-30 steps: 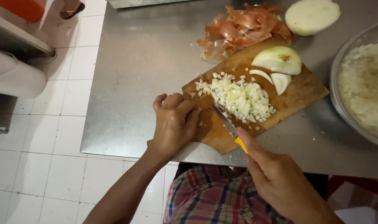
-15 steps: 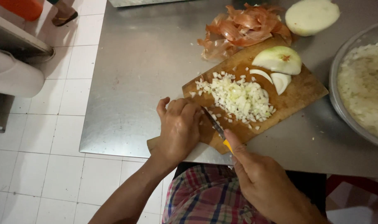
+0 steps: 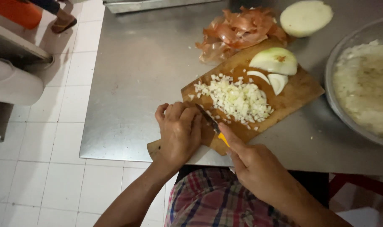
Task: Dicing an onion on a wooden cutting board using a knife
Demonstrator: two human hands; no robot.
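Both my hands had drawn back toward me along the wooden cutting board (image 3: 298,94) since a second earlier, and the knife (image 3: 208,120) had slid from the right of my left hand to lie tight against it. That board lay slantwise on the steel table (image 3: 132,80), its long axis running from near-left to far-right. A big metal bowl (image 3: 332,90) of chopped onion sat at my right, touching the board's far corner. Onion skins (image 3: 237,29) and a peeled onion half (image 3: 306,17) lay beyond the board. On the board, a heap of diced onion (image 3: 239,98) lay just past the blade, with uncut onion wedges (image 3: 273,63) farther off to the right. My left hand (image 3: 178,130) was curled knuckles-up at the board's near end; what it pressed was hidden. My right hand (image 3: 252,164) was clamped on the yellow handle, forefinger along it, blade pointing away and leftward.
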